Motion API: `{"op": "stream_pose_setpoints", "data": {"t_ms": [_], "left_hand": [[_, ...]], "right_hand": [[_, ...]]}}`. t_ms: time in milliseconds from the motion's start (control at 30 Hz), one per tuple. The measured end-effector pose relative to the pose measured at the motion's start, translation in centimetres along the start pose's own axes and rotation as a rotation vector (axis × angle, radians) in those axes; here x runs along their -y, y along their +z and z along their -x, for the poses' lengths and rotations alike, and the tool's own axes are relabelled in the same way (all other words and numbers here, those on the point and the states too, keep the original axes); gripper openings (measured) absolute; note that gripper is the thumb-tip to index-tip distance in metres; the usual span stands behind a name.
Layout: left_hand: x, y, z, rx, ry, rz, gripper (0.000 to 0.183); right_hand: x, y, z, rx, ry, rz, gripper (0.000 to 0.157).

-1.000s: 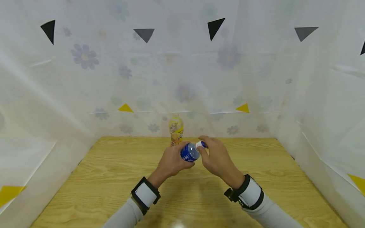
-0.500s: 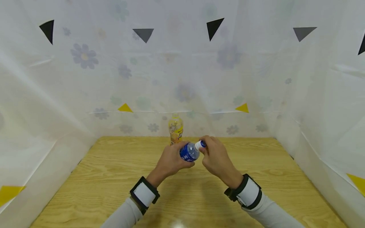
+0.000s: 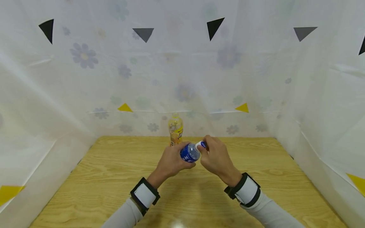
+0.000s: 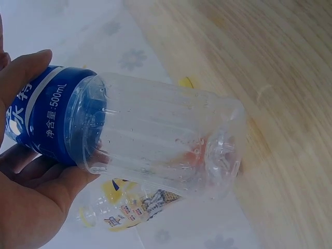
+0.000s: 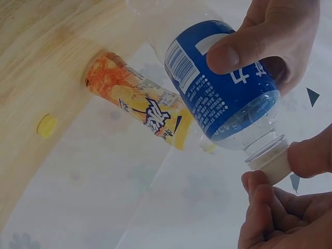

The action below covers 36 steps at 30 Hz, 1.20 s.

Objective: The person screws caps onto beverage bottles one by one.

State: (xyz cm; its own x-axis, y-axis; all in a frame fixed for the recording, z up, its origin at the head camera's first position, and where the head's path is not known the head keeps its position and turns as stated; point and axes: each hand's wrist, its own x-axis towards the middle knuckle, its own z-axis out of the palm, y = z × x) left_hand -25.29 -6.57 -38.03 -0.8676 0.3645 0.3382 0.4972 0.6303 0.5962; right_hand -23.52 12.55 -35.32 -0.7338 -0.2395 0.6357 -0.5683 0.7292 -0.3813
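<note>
My left hand (image 3: 172, 161) grips a clear plastic bottle (image 4: 166, 132) round its blue label, holding it tilted above the table. Inside, the bottle shows only small drops. At its neck, the thumb and fingers of my right hand (image 3: 217, 157) pinch the white cap (image 5: 274, 165), which sits on the bottle's mouth. Behind the left hand stands a second bottle (image 3: 175, 128) with a yellow and orange label. In the right wrist view, that yellow-labelled bottle (image 5: 140, 101) shows no cap on its mouth.
A small yellow cap (image 5: 47, 126) lies on the wooden table (image 3: 114, 177) near the yellow-labelled bottle. White flower-patterned sheeting (image 3: 182, 69) hangs behind the table and along both sides, with black, grey and yellow triangles on it.
The right hand's fingers have shifted and turned round the white cap. The left hand and the blue-labelled bottle have stayed almost still.
</note>
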Motion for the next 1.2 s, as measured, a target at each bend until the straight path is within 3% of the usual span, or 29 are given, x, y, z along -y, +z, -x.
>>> {"op": "stream_pose_setpoints", "data": {"t_ms": [300, 633, 867, 1000, 1200], "left_hand": [[-0.2, 0.2, 0.0, -0.019, 0.014, -0.015, 0.073], [-0.1, 0.1, -0.2, -0.034, 0.02, -0.02, 0.074], [0.3, -0.2, -0.2, -0.018, -0.001, -0.002, 0.073], [0.4, -0.3, -0.1, -0.015, -0.008, 0.001, 0.073], [0.5, -0.4, -0.2, -0.005, -0.018, 0.006, 0.074]], "right_hand": [[-0.5, 0.1, -0.1, -0.027, -0.015, 0.01, 0.029], [-0.4, 0.0, -0.1, -0.002, 0.024, 0.004, 0.027], [0.0, -0.2, -0.1, 0.091, 0.095, -0.017, 0.03], [0.4, -0.5, -0.1, 0.139, 0.081, -0.041, 0.041], [0.8, -0.7, -0.2, 0.155, 0.049, -0.058, 0.033]]}}
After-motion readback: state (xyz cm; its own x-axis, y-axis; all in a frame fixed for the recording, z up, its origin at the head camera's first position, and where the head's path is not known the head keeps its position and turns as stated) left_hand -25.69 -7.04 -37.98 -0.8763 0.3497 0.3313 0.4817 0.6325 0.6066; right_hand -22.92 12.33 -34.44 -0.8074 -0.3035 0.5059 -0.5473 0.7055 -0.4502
